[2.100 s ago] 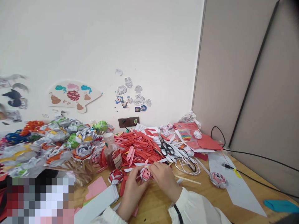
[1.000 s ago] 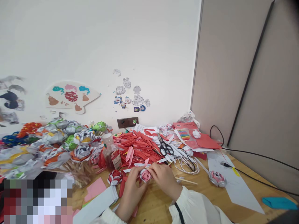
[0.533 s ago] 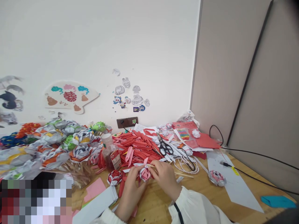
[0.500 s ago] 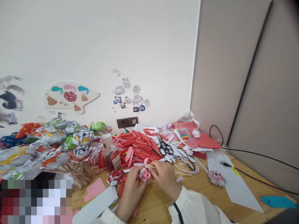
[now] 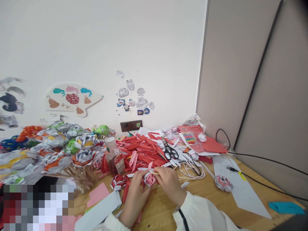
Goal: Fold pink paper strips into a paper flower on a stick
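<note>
A small pink and white paper flower (image 5: 149, 179) is held in my left hand (image 5: 136, 192), whose fingers wrap round its left side and underside. My right hand (image 5: 169, 184) pinches a thin wooden stick (image 5: 154, 173), and its tip touches the top of the flower. Just left of my left hand lies a red and white paper flower (image 5: 118, 182). Beyond both hands is a large pile of folded red paper strips (image 5: 144, 150). Black-handled scissors (image 5: 171, 152) rest at the right edge of that pile.
Many paper flowers (image 5: 55, 141) on sticks crowd the left. A jar (image 5: 111, 154) stands beside the strips. Pearl strings (image 5: 192, 170), a pink-white flower (image 5: 223, 183), a white sheet (image 5: 240, 189), black cables and a blue piece (image 5: 286, 208) lie at right. White paper stacks (image 5: 98, 210) lie front left.
The stick and the fingers of my right hand have shifted slightly to the left over the flower. My left hand has hardly moved.
</note>
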Demonstrator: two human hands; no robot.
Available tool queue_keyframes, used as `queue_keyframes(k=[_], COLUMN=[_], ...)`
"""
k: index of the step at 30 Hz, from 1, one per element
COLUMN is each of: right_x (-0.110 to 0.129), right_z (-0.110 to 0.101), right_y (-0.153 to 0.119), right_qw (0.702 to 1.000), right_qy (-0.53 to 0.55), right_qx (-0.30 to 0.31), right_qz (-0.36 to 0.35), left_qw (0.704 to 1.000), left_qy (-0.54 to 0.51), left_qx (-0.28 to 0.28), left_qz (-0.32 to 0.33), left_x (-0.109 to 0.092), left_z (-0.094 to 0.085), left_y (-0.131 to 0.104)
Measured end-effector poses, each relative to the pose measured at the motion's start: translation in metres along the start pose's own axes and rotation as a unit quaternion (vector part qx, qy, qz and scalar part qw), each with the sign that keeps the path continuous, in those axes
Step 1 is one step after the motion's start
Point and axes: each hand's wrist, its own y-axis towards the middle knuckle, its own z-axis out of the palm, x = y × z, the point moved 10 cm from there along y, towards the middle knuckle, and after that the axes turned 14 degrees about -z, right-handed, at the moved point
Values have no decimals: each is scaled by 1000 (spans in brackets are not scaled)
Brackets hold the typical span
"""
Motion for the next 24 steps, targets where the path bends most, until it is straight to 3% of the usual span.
queue_keyframes(k=[10, 18, 24], right_x=[7, -19, -15], right_z=[5, -5, -9], right_y=[1, 4, 8], right_qw=[997, 987, 981], right_qy=[-31, 147, 184], right_qx=[24, -3, 29], right_qz=[-60, 67, 54], left_qw=[1000, 996, 987], left_qy=[-2, -70, -132], left_qx=[12, 41, 69], left_qz=[-8, -31, -60], left_x=[2, 2, 12], left_z=[1, 2, 8], left_y=[-1, 0, 3])
